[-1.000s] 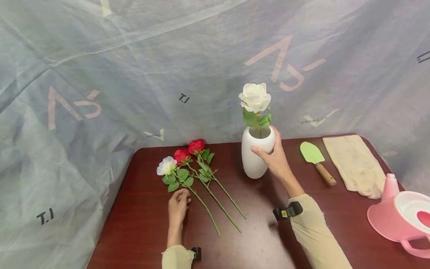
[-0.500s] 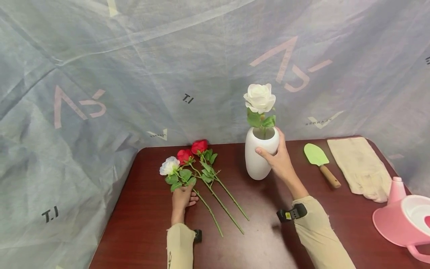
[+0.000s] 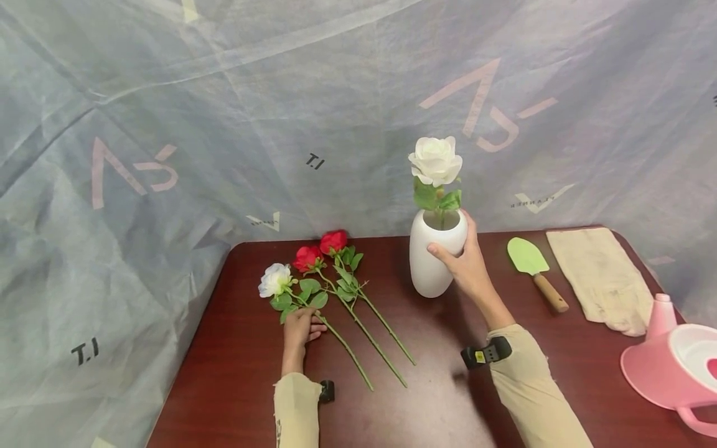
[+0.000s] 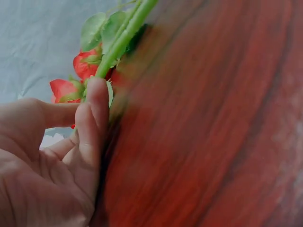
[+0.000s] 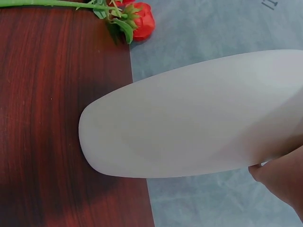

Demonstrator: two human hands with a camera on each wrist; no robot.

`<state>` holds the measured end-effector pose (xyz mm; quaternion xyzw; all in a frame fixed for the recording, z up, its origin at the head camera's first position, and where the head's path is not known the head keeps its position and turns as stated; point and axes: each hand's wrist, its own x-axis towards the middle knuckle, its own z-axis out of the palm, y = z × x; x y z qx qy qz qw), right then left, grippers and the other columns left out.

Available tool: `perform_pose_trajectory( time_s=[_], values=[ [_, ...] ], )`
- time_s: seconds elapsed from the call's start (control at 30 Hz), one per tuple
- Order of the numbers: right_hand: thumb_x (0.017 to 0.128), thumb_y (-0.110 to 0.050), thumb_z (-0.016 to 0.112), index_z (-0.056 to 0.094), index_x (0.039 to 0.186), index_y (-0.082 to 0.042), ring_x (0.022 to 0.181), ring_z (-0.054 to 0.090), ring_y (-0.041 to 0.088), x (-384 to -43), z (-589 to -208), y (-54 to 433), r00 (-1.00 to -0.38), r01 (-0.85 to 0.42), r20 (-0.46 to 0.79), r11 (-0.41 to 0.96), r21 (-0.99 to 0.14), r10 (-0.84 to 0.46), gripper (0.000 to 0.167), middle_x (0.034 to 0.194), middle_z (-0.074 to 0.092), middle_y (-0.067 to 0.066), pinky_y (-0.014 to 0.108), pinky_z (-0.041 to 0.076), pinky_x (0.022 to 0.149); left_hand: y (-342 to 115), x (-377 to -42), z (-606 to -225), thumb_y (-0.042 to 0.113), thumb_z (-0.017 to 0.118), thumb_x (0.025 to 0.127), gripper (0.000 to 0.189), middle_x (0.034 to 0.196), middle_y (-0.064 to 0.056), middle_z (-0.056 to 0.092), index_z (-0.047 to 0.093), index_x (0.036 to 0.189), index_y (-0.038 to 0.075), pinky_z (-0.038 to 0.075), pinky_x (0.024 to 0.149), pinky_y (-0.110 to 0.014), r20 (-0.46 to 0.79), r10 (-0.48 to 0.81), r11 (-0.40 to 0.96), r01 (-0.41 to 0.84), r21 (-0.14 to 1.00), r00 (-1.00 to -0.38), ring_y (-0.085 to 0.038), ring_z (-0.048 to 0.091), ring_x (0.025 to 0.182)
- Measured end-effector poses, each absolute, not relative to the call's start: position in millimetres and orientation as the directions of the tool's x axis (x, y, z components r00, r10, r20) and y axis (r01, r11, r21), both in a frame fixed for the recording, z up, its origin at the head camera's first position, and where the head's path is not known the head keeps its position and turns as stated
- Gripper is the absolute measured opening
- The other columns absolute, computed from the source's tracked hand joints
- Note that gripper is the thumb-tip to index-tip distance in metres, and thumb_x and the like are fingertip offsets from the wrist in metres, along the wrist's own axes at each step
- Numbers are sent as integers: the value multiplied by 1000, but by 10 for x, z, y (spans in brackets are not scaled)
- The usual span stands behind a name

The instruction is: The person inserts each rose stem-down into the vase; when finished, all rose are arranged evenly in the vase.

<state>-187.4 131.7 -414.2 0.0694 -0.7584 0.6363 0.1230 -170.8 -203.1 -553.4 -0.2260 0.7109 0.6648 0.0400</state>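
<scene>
My left hand (image 3: 299, 330) pinches the stem of a pale blue-white rose (image 3: 276, 280) just below its leaves. In the left wrist view, thumb and fingertips meet at the green stem (image 4: 125, 38). Two red roses (image 3: 308, 259) lie just right of it, stems pointing toward the front of the table. With thumb and fingers spread around its upper side, my right hand (image 3: 467, 264) grips a white vase (image 3: 428, 267) near the rim. A white rose (image 3: 435, 160) stands upright in the vase, its lower stem hidden inside. The right wrist view shows the vase's smooth side and base close up.
A trowel (image 3: 526, 256) with a green blade and wooden handle lies right of the vase. Beyond it are cream gloves (image 3: 596, 274) and a pink watering can (image 3: 655, 367) at the right edge. A grey sheet (image 3: 252, 124) hangs behind the dark red table (image 3: 224, 373).
My left hand has moved up to the pale rose's stem and taken hold of it. The rose's head has shifted slightly left. My right hand still holds the vase.
</scene>
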Motion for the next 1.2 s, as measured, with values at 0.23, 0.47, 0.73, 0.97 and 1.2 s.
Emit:
perform_pose_trajectory(
  time_s=[0.23,0.47,0.73,0.97,1.2],
  values=[
    [84,-13,70,11,147,-9,118,40,29,-1884,-4137,1323,-959,-268,279,164,-949,52,86,137,33,18,50,36,93,-2079,-1678,-5512,28,47,99,39,75,-7,60,61,107,-7,51,52,-22,-348,-285,-85,-338,937,-893,-12,60,58],
    [84,-13,69,12,147,-10,117,40,28,-1894,-4114,1320,-957,-274,286,157,-949,56,85,136,35,17,48,36,93,-2084,-1659,-5527,25,46,100,39,81,-7,60,58,111,-11,47,53,-20,-312,-364,-248,-231,941,-878,-10,55,58],
    [84,-14,69,12,147,-9,117,40,28,-1891,-4127,1318,-957,-274,285,164,-948,52,85,136,35,17,48,36,93,-2214,-1577,-5542,19,53,97,24,87,-2,61,62,111,2,45,61,-19,-389,-255,-600,-171,782,-885,-9,53,67],
    [84,-13,69,12,147,-8,117,41,29,-1881,-4141,1310,-957,-275,286,159,-948,51,85,136,34,18,49,36,93,-2372,-1490,-5503,25,57,94,14,89,3,63,67,91,16,44,67,-19,-457,-30,-828,-234,509,-889,-8,55,75],
    [84,-11,69,13,146,-8,116,42,29,-1883,-4160,1318,-955,-283,292,144,-948,48,84,136,34,18,48,37,92,-2255,-1473,-5401,20,61,91,11,93,1,67,69,94,12,40,97,-25,-427,-21,-916,-153,370,-904,-10,60,98]
  ],
)
